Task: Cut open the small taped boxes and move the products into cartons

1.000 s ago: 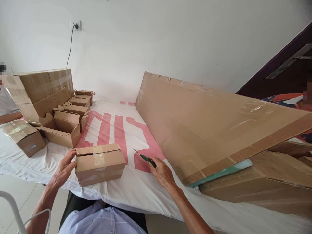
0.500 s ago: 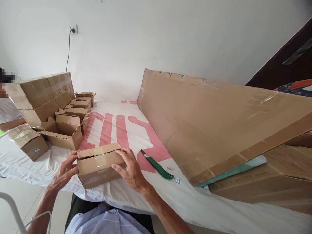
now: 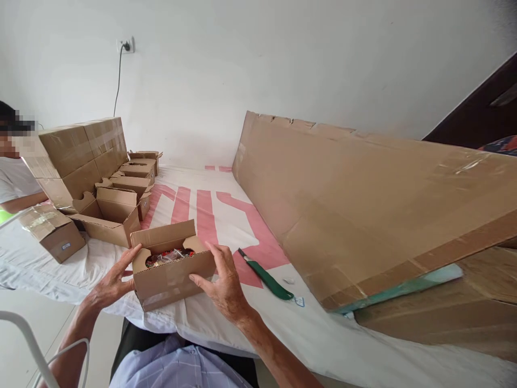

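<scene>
Small cardboard box (image 3: pixel 173 272) at the near edge of the white sheet (image 3: pixel 226 318), lid flap up, red packets showing inside. We see the left hand (image 3: pixel 111 283) gripping its left end and the right hand (image 3: pixel 222 283) clasping its right front corner. Green-handled knife (image 3: pixel 266 280) lies just right, apart. Sealed box (image 3: pixel 54 234) far left bears a white label, unreadable; sheet's red lettering too partial to read.

head cam | worn, faces forward-down | close over hands (image 3: pixel 169 280) | single view
</scene>
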The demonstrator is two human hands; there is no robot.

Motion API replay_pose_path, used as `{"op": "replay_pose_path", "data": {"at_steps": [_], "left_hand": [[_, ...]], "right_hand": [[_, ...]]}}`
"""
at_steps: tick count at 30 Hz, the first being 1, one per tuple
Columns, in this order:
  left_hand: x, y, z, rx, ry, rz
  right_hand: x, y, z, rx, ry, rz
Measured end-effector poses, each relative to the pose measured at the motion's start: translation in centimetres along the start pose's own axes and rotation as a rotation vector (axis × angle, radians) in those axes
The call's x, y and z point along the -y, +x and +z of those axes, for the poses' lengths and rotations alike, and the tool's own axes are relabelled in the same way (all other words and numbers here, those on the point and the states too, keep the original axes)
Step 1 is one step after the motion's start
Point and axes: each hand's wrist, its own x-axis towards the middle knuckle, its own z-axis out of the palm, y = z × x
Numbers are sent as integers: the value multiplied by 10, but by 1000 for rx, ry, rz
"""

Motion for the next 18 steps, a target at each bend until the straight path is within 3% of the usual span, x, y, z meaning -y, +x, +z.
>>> {"op": "replay_pose_path", "data": {"at_steps": [8, 14, 18], "left_hand": [[7, 9, -4, 68, 58, 5], [-8, 13, 2, 60, 143, 0], [-15, 22, 5, -5, 265, 24]], "right_hand": [[17, -14, -16, 58, -97, -401], [12, -33, 4, 4, -173, -408], [8, -34, 12, 1, -174, -451]]}}
